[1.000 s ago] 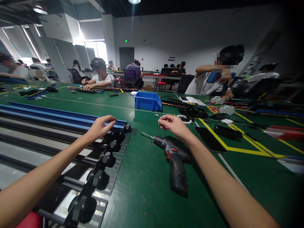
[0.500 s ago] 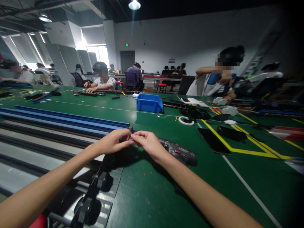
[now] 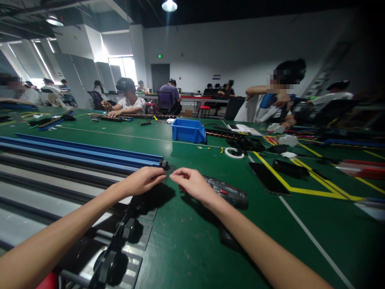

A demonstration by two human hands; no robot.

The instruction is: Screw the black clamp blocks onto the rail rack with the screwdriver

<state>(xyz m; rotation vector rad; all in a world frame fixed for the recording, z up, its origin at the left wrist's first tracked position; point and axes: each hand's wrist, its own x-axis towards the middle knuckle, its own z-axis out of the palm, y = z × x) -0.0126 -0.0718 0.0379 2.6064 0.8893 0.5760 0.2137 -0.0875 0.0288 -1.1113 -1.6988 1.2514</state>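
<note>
My left hand (image 3: 147, 180) is closed, fingertips pinched together, just beyond the right ends of the long metal rails (image 3: 60, 172). Whatever it may hold is too small to see. Facing it across a narrow gap, my right hand (image 3: 191, 182) also has thumb and fingers pressed together, with its contents hidden. Behind the right wrist lies a black cordless drill (image 3: 230, 190), partly covered by the forearm. A blue rail (image 3: 99, 154) with a dark fitting (image 3: 164, 163) at its end lies behind my left hand. Black knobs (image 3: 132, 229) on slotted plates stand below the left forearm.
A blue plastic bin (image 3: 189, 130) sits farther back on the green table (image 3: 186, 257). To its right are a white ring (image 3: 234, 153), a dark flat panel (image 3: 269, 178) and a black block (image 3: 290, 168). Co-workers sit around the far side, one person (image 3: 270, 96) at the right.
My hands have drawn apart; before, their fingertips met near the end of the rails. The view has shifted slightly.
</note>
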